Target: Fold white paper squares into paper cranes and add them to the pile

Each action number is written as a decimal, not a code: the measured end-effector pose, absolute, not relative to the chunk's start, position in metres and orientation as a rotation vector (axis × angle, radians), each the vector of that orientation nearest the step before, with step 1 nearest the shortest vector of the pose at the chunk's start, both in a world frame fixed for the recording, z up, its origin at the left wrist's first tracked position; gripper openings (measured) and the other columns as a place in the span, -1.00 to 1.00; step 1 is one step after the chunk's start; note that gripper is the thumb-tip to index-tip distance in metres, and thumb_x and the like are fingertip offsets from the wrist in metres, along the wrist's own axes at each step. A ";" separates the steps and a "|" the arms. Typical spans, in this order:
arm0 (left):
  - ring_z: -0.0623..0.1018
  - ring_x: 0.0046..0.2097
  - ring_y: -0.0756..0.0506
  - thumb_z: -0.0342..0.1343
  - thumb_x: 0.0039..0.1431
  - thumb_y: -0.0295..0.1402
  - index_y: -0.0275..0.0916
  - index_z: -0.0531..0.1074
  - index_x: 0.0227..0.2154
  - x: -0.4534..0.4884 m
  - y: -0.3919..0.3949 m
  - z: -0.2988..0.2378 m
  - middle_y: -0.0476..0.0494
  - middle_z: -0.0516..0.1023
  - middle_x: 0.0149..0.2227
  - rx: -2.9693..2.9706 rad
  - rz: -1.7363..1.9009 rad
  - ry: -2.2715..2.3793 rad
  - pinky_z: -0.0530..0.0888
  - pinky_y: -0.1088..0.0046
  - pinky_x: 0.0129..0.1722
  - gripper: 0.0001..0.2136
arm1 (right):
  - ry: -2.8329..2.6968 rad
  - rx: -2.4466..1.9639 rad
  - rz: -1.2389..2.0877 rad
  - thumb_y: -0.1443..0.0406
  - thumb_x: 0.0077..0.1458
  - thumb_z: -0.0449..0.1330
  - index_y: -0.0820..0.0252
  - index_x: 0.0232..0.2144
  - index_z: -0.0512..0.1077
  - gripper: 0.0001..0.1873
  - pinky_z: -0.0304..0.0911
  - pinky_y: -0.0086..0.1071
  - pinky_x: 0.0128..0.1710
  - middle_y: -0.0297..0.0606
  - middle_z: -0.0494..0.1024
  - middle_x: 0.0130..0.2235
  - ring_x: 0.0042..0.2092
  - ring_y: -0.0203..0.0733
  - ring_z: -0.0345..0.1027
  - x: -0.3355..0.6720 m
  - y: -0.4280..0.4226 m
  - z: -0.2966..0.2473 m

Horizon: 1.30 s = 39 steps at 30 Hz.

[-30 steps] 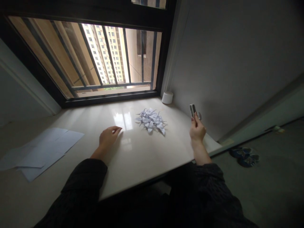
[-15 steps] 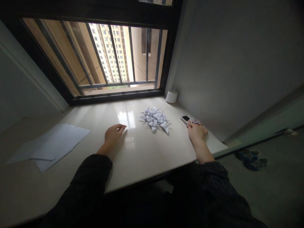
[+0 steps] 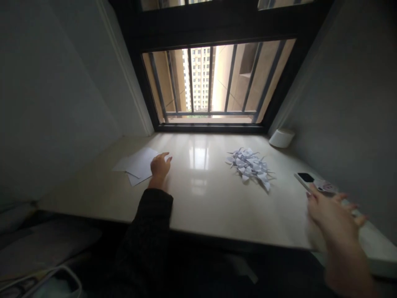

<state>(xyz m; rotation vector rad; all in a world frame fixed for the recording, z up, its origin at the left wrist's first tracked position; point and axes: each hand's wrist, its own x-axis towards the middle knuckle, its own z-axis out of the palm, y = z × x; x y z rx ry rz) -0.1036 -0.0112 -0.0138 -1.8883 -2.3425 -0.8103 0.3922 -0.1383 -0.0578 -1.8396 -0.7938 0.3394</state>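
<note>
Nearby, folded papers lie between left hand, fingers half-curled, and right hand, fingers spread beside phone.

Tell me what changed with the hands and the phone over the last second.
The right hand set the phone down, let go and drew back, open. The left hand moved left to the paper sheets. The folded-paper pile and white container stayed put.
</note>
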 end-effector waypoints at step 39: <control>0.53 -0.17 -0.11 0.33 -0.15 -0.43 -0.26 0.41 -0.17 0.012 0.002 -0.022 -0.12 0.54 -0.28 -1.803 -3.606 -1.749 0.39 0.36 -0.12 -0.60 | -1.066 -0.961 1.139 0.03 -0.22 0.36 0.19 -0.40 0.56 -0.61 0.37 -0.25 -0.21 -0.21 0.63 -0.36 -0.27 -0.09 0.51 0.123 0.001 -0.041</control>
